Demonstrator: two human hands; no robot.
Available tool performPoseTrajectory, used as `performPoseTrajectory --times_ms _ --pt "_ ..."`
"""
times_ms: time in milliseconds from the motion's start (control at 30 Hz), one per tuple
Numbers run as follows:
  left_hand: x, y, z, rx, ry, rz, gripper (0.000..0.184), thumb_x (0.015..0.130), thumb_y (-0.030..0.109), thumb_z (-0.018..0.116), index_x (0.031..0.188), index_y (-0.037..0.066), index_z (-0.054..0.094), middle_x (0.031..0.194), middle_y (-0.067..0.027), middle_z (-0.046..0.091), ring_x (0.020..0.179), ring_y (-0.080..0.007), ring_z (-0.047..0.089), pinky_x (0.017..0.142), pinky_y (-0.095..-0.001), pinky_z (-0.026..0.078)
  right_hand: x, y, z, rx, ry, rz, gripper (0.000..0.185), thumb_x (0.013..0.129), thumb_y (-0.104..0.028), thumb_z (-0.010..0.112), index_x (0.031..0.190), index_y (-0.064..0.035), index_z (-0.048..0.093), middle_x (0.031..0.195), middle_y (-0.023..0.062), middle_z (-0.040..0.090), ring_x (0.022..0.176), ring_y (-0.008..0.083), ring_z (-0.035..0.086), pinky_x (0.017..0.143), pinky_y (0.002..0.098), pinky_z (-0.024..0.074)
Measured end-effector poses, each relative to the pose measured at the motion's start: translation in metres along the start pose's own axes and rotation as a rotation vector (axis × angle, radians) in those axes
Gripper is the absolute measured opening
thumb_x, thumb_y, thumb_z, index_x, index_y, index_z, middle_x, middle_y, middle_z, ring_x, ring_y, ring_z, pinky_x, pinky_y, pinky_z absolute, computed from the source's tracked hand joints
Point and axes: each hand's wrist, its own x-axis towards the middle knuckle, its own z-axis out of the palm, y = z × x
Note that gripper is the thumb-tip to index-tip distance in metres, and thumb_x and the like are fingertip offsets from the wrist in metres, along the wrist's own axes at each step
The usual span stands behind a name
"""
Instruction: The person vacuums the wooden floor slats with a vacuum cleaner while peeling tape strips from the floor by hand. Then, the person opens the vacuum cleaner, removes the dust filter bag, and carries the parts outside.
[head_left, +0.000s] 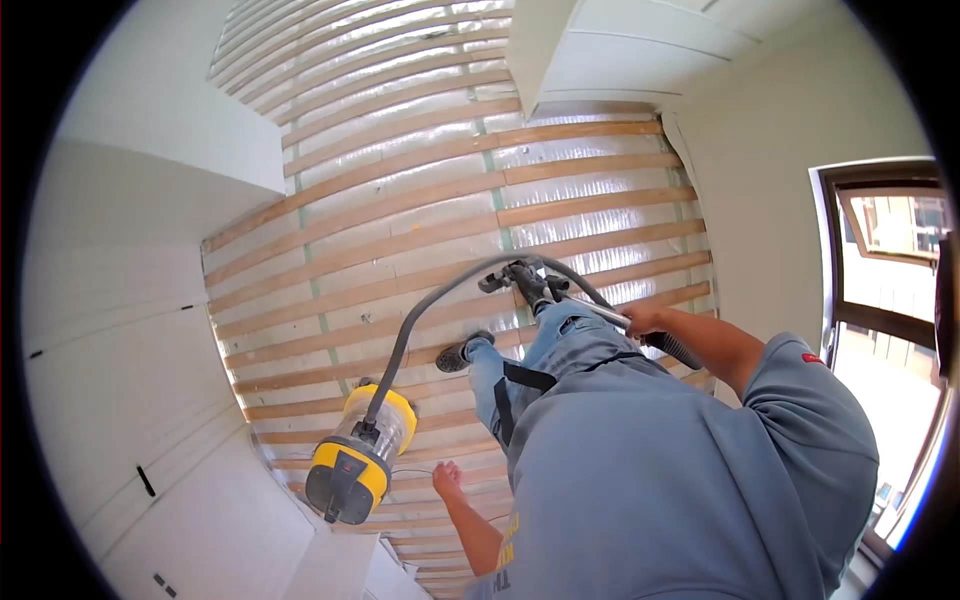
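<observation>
Battens (600, 204) of wood run in rows across the floor over silvery sheeting (590, 185), raised strips lying between the feet and the far corner. On them, by the left-hand wall (150, 430), stands a yellow-and-black vacuum cleaner (362, 455) with a clear drum. Its grey hose (399, 345) arches past the right shoe (530, 287), crossing the open floor ahead of the person, and comes back toward the right hand (643, 318), which is closed around the metal wand (606, 312) beside the right leg. A black nozzle (494, 281) sits just beside that shoe. The left hand (448, 480) is curled near the vacuum cleaner; whether it pinches the thin cord (415, 470) there, I cannot tell. A dark-framed window (880, 318) opens on the right.
</observation>
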Motion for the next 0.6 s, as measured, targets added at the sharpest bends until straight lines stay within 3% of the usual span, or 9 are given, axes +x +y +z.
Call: performPoseTrajectory --times_ms 33,100,200,267,367,433,500,567,600 --pt "0.005 0.033 0.002 0.056 -0.041 0.078 0.042 0.095 0.038 0.057 0.126 0.009 0.051 0.115 -0.0119 0.064 0.095 -0.0224 0.061 0.086 -0.0381 0.050 0.003 0.022 -0.004 0.066 0.005 -0.009 0.037 0.080 -0.012 0.073 0.113 0.0001 0.059 0.081 0.0148 0.066 0.063 0.0242 0.070 0.052 0.0374 0.0578" --pt "-0.011 0.101 0.030 0.109 -0.125 0.263 0.034 0.098 0.035 0.057 0.120 0.009 0.055 0.106 -0.0093 0.066 0.095 -0.0197 0.062 0.083 -0.0311 0.050 0.001 0.054 -0.013 0.242 0.016 -0.007 0.045 0.079 -0.011 0.074 0.118 -0.0006 0.054 0.082 0.0158 0.066 0.061 0.0261 0.069 0.051 0.0384 0.0584" --pt "-0.052 0.170 0.111 0.234 -0.105 0.381 0.038 0.100 0.033 0.056 0.127 0.006 0.054 0.111 -0.0096 0.066 0.100 -0.0198 0.063 0.087 -0.0319 0.051 -0.007 0.081 -0.017 0.430 0.026 -0.057 0.046 0.079 -0.010 0.073 0.120 -0.0007 0.054 0.083 0.0171 0.065 0.060 0.0275 0.069 0.050 0.0398 0.0582" --pt "-0.092 0.199 0.174 0.385 -0.197 0.524 0.043 0.100 0.030 0.055 0.133 0.003 0.052 0.116 -0.0105 0.066 0.106 -0.0204 0.063 0.091 -0.0337 0.051 -0.009 0.096 -0.015 0.546 0.090 -0.029 0.043 0.081 -0.007 0.073 0.117 0.0000 0.051 0.072 0.0127 0.057 0.055 0.0237 0.062 0.047 0.0402 0.0554" --pt "-0.104 0.197 0.236 0.588 -0.355 0.611 0.044 0.100 0.029 0.055 0.134 0.001 0.053 0.120 -0.0111 0.066 0.109 -0.0206 0.062 0.093 -0.0337 0.051 -0.016 0.114 -0.010 0.850 0.027 0.055 0.043 0.081 -0.010 0.073 0.115 0.0016 0.049 0.074 0.0133 0.057 0.058 0.0252 0.064 0.049 0.0411 0.0576" --pt "-0.138 0.187 0.273 0.792 -0.400 0.658 0.043 0.100 0.030 0.057 0.130 0.000 0.057 0.114 -0.0109 0.068 0.103 -0.0184 0.064 0.089 -0.0304 0.051 -0.015 0.122 0.000 1.065 -0.003 0.108 0.026 0.085 -0.013 0.068 0.098 0.0072 0.056 0.081 0.0157 0.061 0.061 0.0265 0.065 0.055 0.0428 0.0581" --pt "-0.113 0.165 0.274 0.855 -0.514 0.588 0.042 0.100 0.029 0.057 0.131 0.000 0.057 0.113 -0.0114 0.068 0.099 -0.0185 0.064 0.087 -0.0293 0.051 -0.015 0.127 0.008 1.326 -0.099 0.115 0.022 0.087 -0.012 0.066 0.093 0.0059 0.055 0.079 0.0152 0.060 0.062 0.0267 0.065 0.056 0.0429 0.0594" --pt "-0.111 0.145 0.272 0.840 -0.580 0.443 0.042 0.100 0.030 0.057 0.131 0.001 0.057 0.114 -0.0128 0.067 0.101 -0.0194 0.065 0.087 -0.0299 0.053 -0.013 0.126 0.021 1.443 -0.033 0.100 0.023 0.086 -0.010 0.066 0.096 0.0060 0.052 0.080 0.0166 0.060 0.064 0.0274 0.065 0.057 0.0443 0.0609" --pt "-0.134 0.145 0.278 1.017 -0.587 0.522 0.040 0.099 0.029 0.056 0.128 0.001 0.057 0.114 -0.0154 0.067 0.100 -0.0229 0.067 0.083 -0.0329 0.055 -0.014 0.123 0.027 1.538 0.035 0.144 0.022 0.087 -0.011 0.065 0.094 0.0054 0.053 0.077 0.0153 0.059 0.063 0.0261 0.065 0.057 0.0437 0.0615"
